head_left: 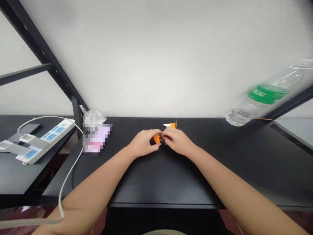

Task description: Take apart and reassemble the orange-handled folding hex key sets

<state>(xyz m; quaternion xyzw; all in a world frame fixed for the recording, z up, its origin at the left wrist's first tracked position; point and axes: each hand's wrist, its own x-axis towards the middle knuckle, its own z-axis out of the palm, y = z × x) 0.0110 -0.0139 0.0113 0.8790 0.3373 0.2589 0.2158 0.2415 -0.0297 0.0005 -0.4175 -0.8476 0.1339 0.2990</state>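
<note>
Head view shows the left hand (pixel 144 142) pinching an orange holder (pixel 156 138) between thumb and fingers over the table (pixel 166 182), apparently steadying it so the right hand (pixel 177 139) can reach the metal rods (pixel 162 140) at its side. The right fingertips are bunched narrow; whether they grip a rod, I cannot tell. A second holder (pixel 173 125) sits just beyond the right hand, perhaps for easy reach. The bottle (pixel 267 94) stands well apart, leaving elbow room.

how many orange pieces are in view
2: one small orange wedge-shaped piece in the left hand, one small orange block just beyond the right hand. Others may be hidden behind the hands.
</note>
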